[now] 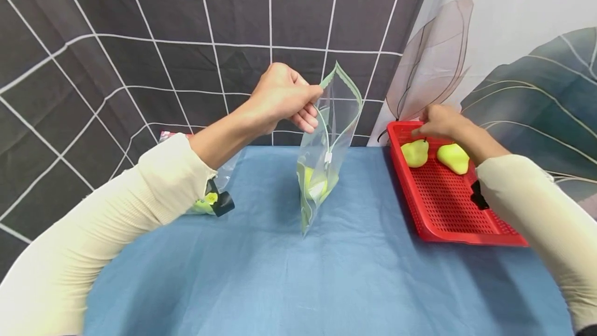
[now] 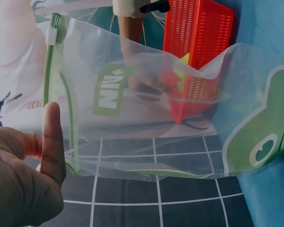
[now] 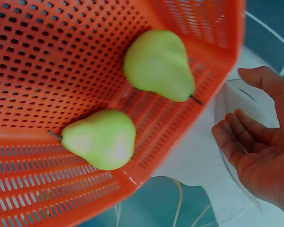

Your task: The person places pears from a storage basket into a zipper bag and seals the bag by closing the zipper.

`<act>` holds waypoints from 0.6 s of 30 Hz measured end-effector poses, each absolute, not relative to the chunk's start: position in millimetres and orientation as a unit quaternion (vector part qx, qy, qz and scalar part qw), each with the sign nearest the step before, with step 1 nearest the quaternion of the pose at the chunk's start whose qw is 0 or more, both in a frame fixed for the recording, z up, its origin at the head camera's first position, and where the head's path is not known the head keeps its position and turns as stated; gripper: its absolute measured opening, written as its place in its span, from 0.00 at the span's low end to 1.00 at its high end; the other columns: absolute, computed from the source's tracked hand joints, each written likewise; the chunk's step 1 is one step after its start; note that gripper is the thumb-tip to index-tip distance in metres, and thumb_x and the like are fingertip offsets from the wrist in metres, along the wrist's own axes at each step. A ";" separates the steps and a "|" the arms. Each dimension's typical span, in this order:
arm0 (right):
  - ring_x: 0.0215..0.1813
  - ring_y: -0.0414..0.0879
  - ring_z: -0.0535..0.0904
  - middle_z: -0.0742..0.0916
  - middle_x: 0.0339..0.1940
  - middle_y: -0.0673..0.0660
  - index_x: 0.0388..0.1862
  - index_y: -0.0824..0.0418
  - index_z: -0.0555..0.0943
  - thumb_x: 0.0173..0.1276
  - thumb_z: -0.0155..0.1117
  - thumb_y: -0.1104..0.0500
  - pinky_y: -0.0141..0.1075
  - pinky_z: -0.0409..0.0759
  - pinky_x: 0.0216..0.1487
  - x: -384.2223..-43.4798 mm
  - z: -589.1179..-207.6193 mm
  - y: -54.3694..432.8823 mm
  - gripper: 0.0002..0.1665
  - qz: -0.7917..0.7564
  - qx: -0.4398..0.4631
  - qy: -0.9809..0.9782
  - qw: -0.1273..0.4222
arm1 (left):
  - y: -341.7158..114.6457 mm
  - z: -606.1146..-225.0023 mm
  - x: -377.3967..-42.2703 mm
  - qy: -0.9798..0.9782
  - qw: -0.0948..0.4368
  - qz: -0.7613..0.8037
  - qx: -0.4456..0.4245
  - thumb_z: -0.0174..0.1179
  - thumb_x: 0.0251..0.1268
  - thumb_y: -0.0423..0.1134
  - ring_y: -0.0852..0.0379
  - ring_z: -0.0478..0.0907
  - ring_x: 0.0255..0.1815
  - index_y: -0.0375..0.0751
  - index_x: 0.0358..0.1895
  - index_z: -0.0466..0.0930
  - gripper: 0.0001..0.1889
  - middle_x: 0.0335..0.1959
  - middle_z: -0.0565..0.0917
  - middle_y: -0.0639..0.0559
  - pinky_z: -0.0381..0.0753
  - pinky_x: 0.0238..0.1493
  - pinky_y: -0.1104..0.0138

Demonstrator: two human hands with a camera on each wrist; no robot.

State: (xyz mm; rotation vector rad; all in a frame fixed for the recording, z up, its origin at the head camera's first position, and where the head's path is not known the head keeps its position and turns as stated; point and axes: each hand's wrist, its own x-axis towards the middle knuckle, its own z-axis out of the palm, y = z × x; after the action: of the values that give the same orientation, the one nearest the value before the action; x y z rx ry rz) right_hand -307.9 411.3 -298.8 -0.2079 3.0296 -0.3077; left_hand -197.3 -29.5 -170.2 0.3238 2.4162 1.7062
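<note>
My left hand pinches the green-edged mouth of a clear zip bag, thumb on one side and fingers on the other. The bag hangs upright over the blue cloth with its mouth spread apart. A yellow-green fruit sits low inside, partly hidden by the bag's print. A white slider shows on the zip strip. My right hand is over the far end of the red basket, fingers loosely bent with nothing between them. Two green pears, one on the left and another on the right, lie close below it.
Behind my left sleeve, another clear bag with something yellow-green in it lies on the blue cloth. A dark wall hanging with white grid lines rises at the back, and a leaf-patterned curtain stands behind the basket.
</note>
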 end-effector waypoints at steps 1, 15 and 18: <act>0.37 0.56 0.80 0.87 0.31 0.60 0.40 0.69 0.86 0.66 0.81 0.48 0.42 0.78 0.33 -311.8 -303.6 413.9 0.24 -0.087 -0.069 0.992 0.054 | -29.7 -171.3 -197.7 0.810 0.084 0.570 0.108 0.59 0.80 0.34 0.54 0.91 0.18 0.27 0.36 0.88 0.14 0.21 0.89 0.45 0.98 0.33 0.56; 0.38 0.54 0.81 0.87 0.35 0.61 0.41 0.68 0.86 0.68 0.79 0.48 0.43 0.82 0.41 -324.1 -340.8 425.6 0.22 -0.039 -0.073 0.988 0.129 | -31.0 -176.5 -202.4 0.806 0.079 0.574 0.118 0.59 0.80 0.34 0.53 0.91 0.19 0.27 0.35 0.89 0.15 0.21 0.89 0.44 0.98 0.33 0.54; 0.35 0.52 0.79 0.87 0.29 0.58 0.37 0.66 0.88 0.68 0.78 0.50 0.40 0.78 0.38 -327.5 -348.0 429.6 0.18 -0.042 -0.096 0.985 0.138 | -30.7 -176.7 -202.9 0.809 0.078 0.571 0.118 0.60 0.80 0.34 0.53 0.91 0.19 0.28 0.34 0.89 0.15 0.22 0.89 0.44 0.98 0.33 0.55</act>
State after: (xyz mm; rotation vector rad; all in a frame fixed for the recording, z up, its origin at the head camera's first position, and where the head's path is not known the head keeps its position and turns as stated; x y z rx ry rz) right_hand -327.5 429.6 -348.0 -0.2768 2.8484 -0.1217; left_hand -202.9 -30.7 -176.7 0.3533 2.4219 1.7096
